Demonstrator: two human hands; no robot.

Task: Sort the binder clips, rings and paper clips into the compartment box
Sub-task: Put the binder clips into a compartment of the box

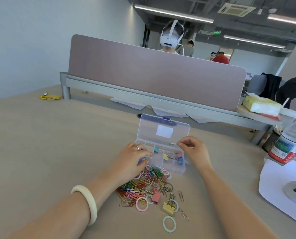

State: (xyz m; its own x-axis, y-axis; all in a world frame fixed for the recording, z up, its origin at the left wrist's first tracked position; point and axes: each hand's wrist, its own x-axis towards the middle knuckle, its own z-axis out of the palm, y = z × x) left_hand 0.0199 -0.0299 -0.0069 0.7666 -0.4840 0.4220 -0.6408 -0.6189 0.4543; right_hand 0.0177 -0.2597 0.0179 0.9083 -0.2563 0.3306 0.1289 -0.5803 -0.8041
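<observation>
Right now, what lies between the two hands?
In the head view, the open compartment box lies between left hand and right hand, with binder clips in it.

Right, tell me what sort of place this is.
Probably an open-plan office: a shared desk split by a partition screen, ceiling strip lights overhead, and other people seated at further desks.
</observation>
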